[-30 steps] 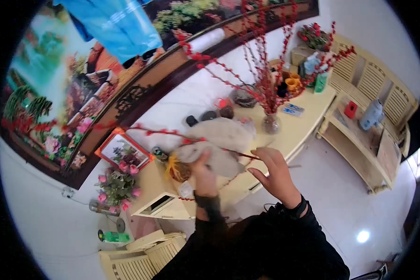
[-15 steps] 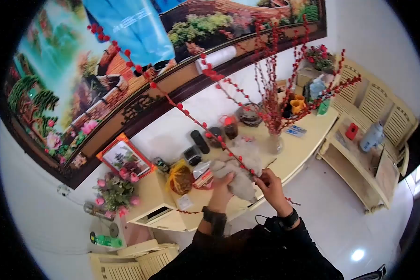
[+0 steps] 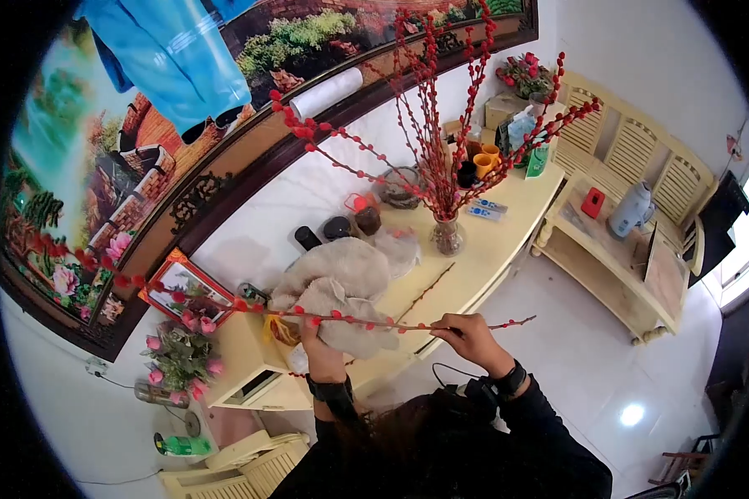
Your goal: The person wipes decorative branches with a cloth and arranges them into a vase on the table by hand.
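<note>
So my arms are both out front, elbows bent. Right hand point(image 3: 468, 339) pinches the red-budded branch point(image 3: 370, 323) near its bare end; left hand point(image 3: 326, 362) grips the grey cloth point(image 3: 345, 268), fingers mostly hidden. Vase point(image 3: 447, 239) at one o'clock, pink flowers point(image 3: 183, 353) at nine. Cloth blocks some tabletop point(image 3: 483, 241). Branch spans both hands, three o'clock to ten.

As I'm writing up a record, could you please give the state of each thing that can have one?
Budded branch, held up in the right hand
Grey cloth, bunched, in the left hand
Loose twig, lying on the cabinet
Glass vase, upright, holding branches
Thermos, upright, on the low table
Blue garment, hanging
</note>
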{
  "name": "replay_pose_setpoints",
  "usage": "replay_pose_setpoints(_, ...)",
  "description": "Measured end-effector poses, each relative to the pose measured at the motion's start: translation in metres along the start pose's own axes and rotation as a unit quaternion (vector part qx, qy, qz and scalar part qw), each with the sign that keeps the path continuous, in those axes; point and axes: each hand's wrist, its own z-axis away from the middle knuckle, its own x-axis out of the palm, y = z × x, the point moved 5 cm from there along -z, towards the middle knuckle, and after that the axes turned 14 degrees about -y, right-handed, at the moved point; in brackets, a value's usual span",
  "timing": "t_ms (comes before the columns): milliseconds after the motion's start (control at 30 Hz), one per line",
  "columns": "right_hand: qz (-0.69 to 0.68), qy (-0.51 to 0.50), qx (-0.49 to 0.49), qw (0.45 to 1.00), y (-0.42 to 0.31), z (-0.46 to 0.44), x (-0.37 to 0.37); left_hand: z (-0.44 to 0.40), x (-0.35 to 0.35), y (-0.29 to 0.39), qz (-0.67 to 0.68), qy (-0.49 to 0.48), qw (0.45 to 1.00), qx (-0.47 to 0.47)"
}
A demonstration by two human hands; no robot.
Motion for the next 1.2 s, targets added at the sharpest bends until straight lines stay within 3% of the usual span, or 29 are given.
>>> replay_pose_setpoints(67, -0.015, -0.010, 0.004, 1.000, 0.002, 0.003, -0.002, 0.003, 0.006, 0.001, -0.068, -0.069, 0.995, -0.006)
replay_pose_setpoints(367, -0.143, -0.103, 0.050, 0.983, 0.017, 0.011, 0.008, 0.023, 0.020, 0.001, -0.073, -0.012, 0.997, -0.001)
replay_pose_setpoints(467, -0.176, -0.119, 0.062, 0.975, 0.020, 0.013, 0.013, 0.017, 0.014, -0.002, -0.016, -0.106, 0.994, 0.013)
replay_pose_setpoints(567, -0.231, -0.094, 0.060, 0.966, 0.018, 0.016, 0.013, 0.012, 0.019, 0.000, 0.055, 0.020, 0.998, -0.007)
replay_pose_setpoints(667, -0.229, -0.075, 0.060, 0.969, 0.017, 0.015, 0.015, 0.012, 0.020, 0.004, 0.030, 0.008, 0.999, 0.012)
replay_pose_setpoints(767, -0.160, -0.127, 0.060, 0.977, 0.016, 0.009, 0.025, 0.027, 0.019, 0.009, -0.061, 0.114, 0.991, 0.029)
replay_pose_setpoints(967, -0.195, -0.167, 0.078, 0.963, 0.014, 0.004, 0.036, 0.027, -0.015, 0.006, 0.002, -0.068, 0.995, 0.068)
replay_pose_setpoints(1167, -0.211, -0.202, 0.140, 0.946, 0.016, 0.006, 0.044, 0.029, 0.007, 0.011, 0.029, 0.042, 0.998, 0.032)
replay_pose_setpoints(1200, -0.154, -0.178, 0.109, 0.966, 0.012, 0.005, 0.040, 0.028, 0.007, 0.010, 0.009, 0.040, 0.999, 0.030)
